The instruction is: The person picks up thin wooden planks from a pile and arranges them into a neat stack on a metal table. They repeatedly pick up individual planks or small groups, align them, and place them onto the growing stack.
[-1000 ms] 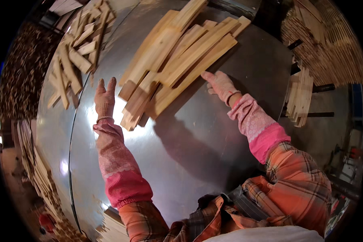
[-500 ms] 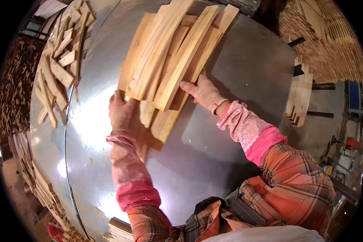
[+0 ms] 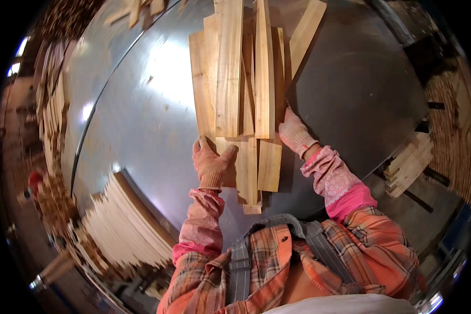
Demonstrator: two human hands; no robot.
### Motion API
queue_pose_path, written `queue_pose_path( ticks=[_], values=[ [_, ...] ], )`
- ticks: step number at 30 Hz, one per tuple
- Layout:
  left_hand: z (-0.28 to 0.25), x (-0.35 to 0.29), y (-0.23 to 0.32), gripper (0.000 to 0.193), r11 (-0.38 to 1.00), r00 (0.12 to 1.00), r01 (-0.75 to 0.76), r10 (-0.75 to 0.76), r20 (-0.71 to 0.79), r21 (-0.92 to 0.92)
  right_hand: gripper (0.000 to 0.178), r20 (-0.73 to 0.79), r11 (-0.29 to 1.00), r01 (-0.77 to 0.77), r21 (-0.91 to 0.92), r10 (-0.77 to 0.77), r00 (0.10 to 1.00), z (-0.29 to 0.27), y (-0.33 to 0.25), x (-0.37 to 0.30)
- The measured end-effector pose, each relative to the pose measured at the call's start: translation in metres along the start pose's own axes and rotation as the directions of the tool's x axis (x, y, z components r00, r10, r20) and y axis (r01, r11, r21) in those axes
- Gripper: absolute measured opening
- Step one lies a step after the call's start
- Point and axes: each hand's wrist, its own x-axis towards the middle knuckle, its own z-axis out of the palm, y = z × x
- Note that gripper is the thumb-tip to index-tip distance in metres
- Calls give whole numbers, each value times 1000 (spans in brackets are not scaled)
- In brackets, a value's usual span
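Note:
A loose pile of pale wooden boards (image 3: pixel 228 78) lies on a grey metal tabletop (image 3: pixel 350 94), its pieces overlapping and running away from me. My left hand (image 3: pixel 212 163), in a pinkish work glove, grips the pile's near left corner, fingers at the edge and thumb over the board ends. Along the right side, my gloved right hand (image 3: pixel 296 134) presses against the boards' edge; its fingertips are partly hidden there. One slim board (image 3: pixel 306 36) slants out to the right at the far end. Shorter ends (image 3: pixel 268 165) stick out toward me beneath the upper boards.
A neat stack of thin boards (image 3: pixel 128 222) stands at the near left. More cut boards (image 3: pixel 409 162) rest on dark bars at the right, beside a large wood stack (image 3: pixel 450 136). A dark seam (image 3: pixel 89 112) crosses the tabletop; a few offcuts (image 3: pixel 136 10) lie at its far end.
My view has turned, so the pile appears straighter and the near-left stack shows more. A right-hand board now fans outward. My left hand has shifted onto the pile's near end.

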Motion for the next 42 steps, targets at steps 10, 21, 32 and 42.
queue_pose_path(
  ticks=[10, 21, 32, 42],
  values=[
    [-62, 3, -131, 62, 952, 990, -130, 109, -88, -276, 48, 73, 969, -24, -247, 44, 996, 34, -70, -94],
    [-66, 38, -17, 72, 981, 976, -193, 193, 100, -3, 41, -266, 978, 17, -210, -73, 961, -19, -130, -57],
    [-35, 54, 34, 108, 920, 982, 187, -183, 43, -345, 55, -88, 928, -34, -372, 1, 996, 16, -126, 1],
    [-35, 75, 36, 81, 887, 983, 186, -165, 85, -423, 66, -42, 840, 1, -543, -29, 999, 36, -145, -11]
  ],
)
